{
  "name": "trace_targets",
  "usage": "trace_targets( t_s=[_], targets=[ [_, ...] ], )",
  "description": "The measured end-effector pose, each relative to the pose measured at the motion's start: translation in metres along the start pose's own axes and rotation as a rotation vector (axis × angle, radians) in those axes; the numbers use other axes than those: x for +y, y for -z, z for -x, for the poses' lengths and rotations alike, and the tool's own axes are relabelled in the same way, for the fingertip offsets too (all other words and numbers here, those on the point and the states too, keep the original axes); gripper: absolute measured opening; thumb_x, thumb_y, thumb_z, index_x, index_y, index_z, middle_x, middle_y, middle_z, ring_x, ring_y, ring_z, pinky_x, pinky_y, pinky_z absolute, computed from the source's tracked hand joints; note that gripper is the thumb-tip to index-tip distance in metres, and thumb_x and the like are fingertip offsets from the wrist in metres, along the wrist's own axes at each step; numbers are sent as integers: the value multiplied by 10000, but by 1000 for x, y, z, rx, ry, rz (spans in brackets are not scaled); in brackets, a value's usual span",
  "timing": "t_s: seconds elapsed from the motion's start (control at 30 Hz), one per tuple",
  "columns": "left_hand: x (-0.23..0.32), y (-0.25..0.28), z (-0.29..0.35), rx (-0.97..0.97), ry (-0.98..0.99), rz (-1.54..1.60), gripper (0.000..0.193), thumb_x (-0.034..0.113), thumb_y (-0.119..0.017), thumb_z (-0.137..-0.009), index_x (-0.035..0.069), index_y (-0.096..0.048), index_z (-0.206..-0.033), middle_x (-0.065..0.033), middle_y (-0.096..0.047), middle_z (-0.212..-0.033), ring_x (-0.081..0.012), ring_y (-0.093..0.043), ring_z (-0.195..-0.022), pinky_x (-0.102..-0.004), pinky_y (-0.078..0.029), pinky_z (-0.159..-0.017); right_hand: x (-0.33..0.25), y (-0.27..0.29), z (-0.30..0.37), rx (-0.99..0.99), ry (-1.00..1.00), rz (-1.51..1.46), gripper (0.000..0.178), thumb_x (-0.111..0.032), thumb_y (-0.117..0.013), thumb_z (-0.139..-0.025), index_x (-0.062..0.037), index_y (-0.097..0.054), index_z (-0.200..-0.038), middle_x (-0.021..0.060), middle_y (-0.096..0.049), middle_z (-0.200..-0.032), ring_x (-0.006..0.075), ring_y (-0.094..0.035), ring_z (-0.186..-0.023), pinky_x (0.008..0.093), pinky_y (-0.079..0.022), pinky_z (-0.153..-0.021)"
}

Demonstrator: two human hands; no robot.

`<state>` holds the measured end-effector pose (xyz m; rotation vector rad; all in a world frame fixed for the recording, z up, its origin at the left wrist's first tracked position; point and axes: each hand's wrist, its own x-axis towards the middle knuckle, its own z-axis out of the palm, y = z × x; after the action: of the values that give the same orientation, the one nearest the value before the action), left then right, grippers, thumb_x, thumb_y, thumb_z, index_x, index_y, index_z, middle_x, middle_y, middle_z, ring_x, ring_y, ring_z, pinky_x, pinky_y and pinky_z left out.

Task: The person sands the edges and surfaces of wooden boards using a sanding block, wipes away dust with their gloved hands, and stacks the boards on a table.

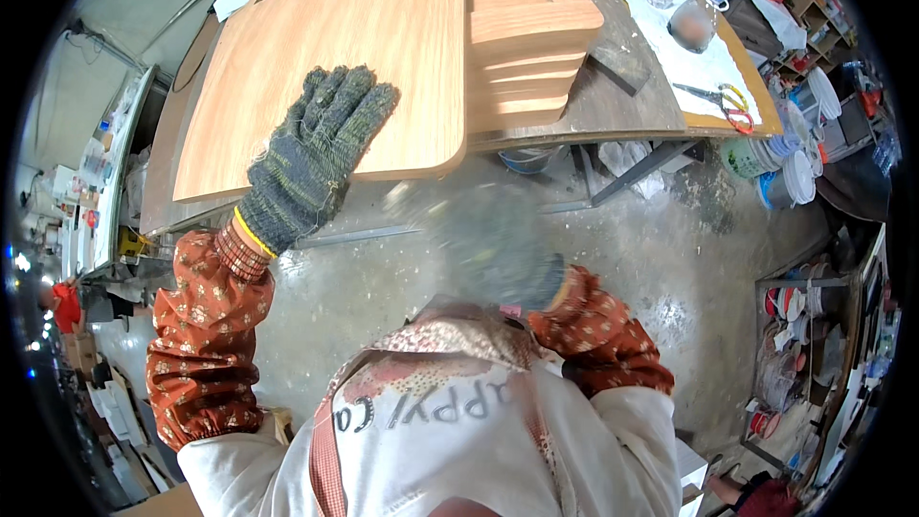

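My left hand [321,139], in a dark grey-green knitted glove, lies flat with its fingers stretched on a light wooden panel [373,38]. The panel has a rounded near corner and sticks out past the front edge of the workbench. My right hand [493,239], gloved alike, is in the air in front of my body, below the panel's near edge. Motion smears its fingers, and a pale blur beside them cannot be made out. Next to the panel, on its right, is a stack of similar curved wooden boards [526,62].
On the right, scissors [723,103] with red and yellow handles lie near a white cloth [661,14] with jars and tools. White buckets [793,172] stand on the floor farther right. A metal shelf [804,345] holds spools at lower right. A person in red [67,306] is far left.
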<state>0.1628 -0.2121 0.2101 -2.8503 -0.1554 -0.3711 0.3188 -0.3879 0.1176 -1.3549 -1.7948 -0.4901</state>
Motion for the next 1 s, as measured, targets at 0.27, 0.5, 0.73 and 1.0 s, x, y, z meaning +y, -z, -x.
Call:
trace_targets(
  t_s=[0.27,0.5,0.73,1.0],
  targets=[
    [2,1,4,-18,36,1,651,-36,-528,-797,108,-369,-1412,-170,-395,-1414,-343,-356,-1329,-488,-238,-1127,16,6,-22,65,-387,-382,487,-51,-516,-859,-138,-491,-1338,71,-607,-784,191,-569,-676,344,-483,-620],
    [3,-2,7,-33,52,-12,677,-59,-525,-736,68,-407,-1390,-173,-411,-1413,-323,-358,-1338,-461,-222,-1143,-1,2,-17,93,-479,-457,557,-13,-515,-817,-132,-462,-1358,77,-619,-823,219,-591,-714,369,-484,-669],
    [4,1,1,-18,13,13,681,-21,-570,-733,58,-405,-1389,-186,-401,-1417,-337,-351,-1340,-461,-230,-1139,-24,-14,0,-128,-207,-47,501,-251,-591,-841,-91,-502,-1307,56,-602,-945,186,-580,-827,328,-492,-736],
    [5,4,1,-29,11,-13,745,46,-683,-706,53,-396,-1393,-185,-409,-1411,-341,-363,-1331,-469,-244,-1131,-9,-7,-13,173,-426,-125,423,-163,-544,-886,-62,-504,-1294,129,-624,-1002,217,-560,-715,372,-490,-632]
  ],
)
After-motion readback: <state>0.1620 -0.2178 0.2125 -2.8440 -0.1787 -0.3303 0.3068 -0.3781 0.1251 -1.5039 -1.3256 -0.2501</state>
